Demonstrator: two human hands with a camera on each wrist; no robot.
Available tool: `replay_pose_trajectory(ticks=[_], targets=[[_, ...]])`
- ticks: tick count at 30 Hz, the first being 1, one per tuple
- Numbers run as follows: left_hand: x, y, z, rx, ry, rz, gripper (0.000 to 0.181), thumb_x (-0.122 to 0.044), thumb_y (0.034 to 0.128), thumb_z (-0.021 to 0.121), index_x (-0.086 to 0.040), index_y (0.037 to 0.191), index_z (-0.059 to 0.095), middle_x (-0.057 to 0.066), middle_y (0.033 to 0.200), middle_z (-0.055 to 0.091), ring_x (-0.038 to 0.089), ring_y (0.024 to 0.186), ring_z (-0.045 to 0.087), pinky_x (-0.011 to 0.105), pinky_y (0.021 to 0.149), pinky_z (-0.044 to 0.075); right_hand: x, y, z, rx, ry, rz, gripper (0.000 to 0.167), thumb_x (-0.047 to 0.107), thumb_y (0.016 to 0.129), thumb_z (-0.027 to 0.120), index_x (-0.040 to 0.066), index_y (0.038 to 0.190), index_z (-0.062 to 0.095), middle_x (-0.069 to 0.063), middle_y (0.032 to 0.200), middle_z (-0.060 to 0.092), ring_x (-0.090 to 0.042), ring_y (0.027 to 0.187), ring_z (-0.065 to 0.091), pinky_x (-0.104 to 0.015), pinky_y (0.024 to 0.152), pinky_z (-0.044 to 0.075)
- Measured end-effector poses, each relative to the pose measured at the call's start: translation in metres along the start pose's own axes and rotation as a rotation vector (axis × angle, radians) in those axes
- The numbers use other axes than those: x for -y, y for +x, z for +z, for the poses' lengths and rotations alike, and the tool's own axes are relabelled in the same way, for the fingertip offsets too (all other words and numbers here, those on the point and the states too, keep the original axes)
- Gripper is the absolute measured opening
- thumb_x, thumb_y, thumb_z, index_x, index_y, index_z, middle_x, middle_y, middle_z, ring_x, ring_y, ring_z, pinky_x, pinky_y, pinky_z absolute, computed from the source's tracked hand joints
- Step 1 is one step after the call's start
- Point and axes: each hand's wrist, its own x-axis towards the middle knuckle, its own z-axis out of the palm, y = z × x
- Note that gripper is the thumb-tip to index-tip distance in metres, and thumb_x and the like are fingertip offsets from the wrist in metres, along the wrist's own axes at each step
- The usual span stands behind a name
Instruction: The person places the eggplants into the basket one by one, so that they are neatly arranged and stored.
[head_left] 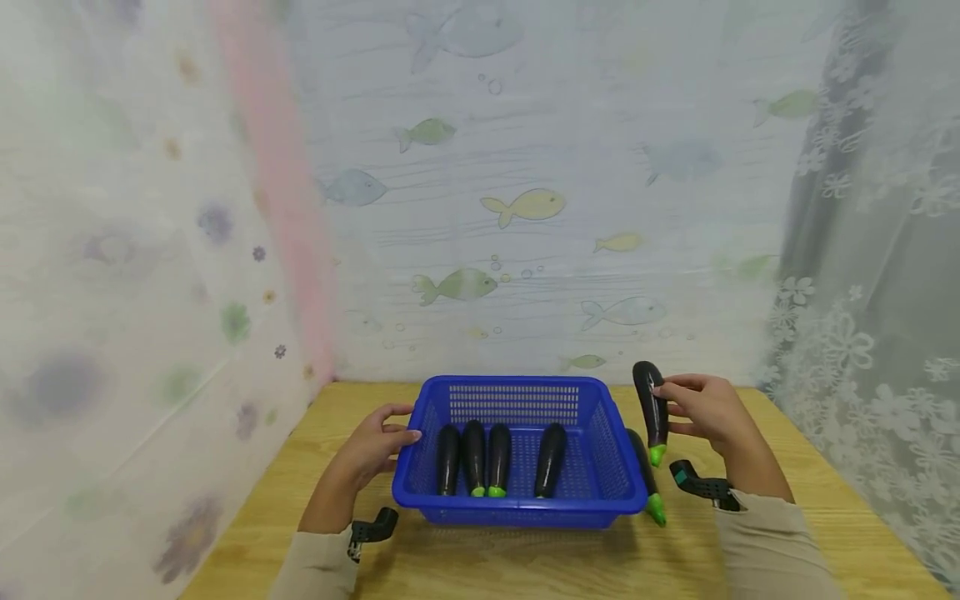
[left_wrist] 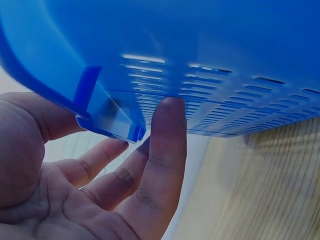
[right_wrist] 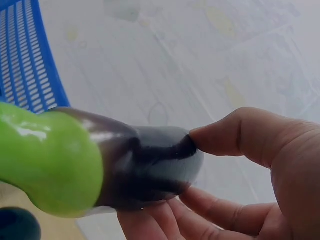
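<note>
A blue plastic basket [head_left: 517, 503] with slotted walls stands on the table, with several dark eggplants [head_left: 474, 458] lying side by side in it. My left hand [head_left: 375, 446] grips its left rim, thumb over the edge; in the left wrist view, fingers [left_wrist: 167, 145] reach along the slotted outer wall. Right of the basket, my right hand [head_left: 701, 408] pinches another eggplant [head_left: 651, 404] between thumb and fingers, its green stem end pointing down. Below that one, an eggplant [head_left: 655, 507] lies on the table against the basket's right side, partly hidden.
The wooden table [head_left: 495, 567] ends at a wall sheet [head_left: 525, 333] printed with fish. A flowered sheet [head_left: 150, 333] hangs at the left and a lace-patterned curtain [head_left: 862, 333] at the right. Each wrist wears a small black device [head_left: 375, 527].
</note>
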Motion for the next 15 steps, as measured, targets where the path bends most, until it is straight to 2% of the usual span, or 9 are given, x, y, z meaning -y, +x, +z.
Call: replay_pose_trajectory(ticks=[5,11,15], targets=[[0.000,0.000,0.001,0.001,0.001,0.004,0.057,-0.013,0.0967,0.073,-0.012,0.148,0.049,0.021,0.126,0.070,0.031,0.100,0.074,0.053,0.081,0.064,0.011,0.004,0.009,0.013,0.008,-0.007,0.073,0.035,0.103,0.063,-0.003,0.158,0.032,-0.033,0.156,0.040,-0.048,0.135,0.053,-0.042,0.088,0.063],[-0.001,-0.001,0.001,-0.005,0.010,0.001,0.057,-0.013,0.0961,0.073,-0.012,0.147,0.049,0.021,0.127,0.070,0.032,0.101,0.074,0.054,0.081,0.064,0.026,0.007,0.020,0.024,0.003,-0.028,0.074,0.031,0.102,0.064,0.007,0.162,0.030,-0.033,0.154,0.041,-0.048,0.131,0.057,-0.045,0.087,0.064],[0.000,-0.001,0.000,-0.012,0.011,-0.004,0.057,-0.013,0.0960,0.074,-0.012,0.147,0.049,0.021,0.127,0.069,0.032,0.101,0.074,0.055,0.082,0.063,0.032,0.011,0.028,0.036,-0.005,-0.031,0.074,0.030,0.101,0.066,0.006,0.161,0.032,-0.033,0.152,0.043,-0.049,0.131,0.057,-0.046,0.087,0.063]])
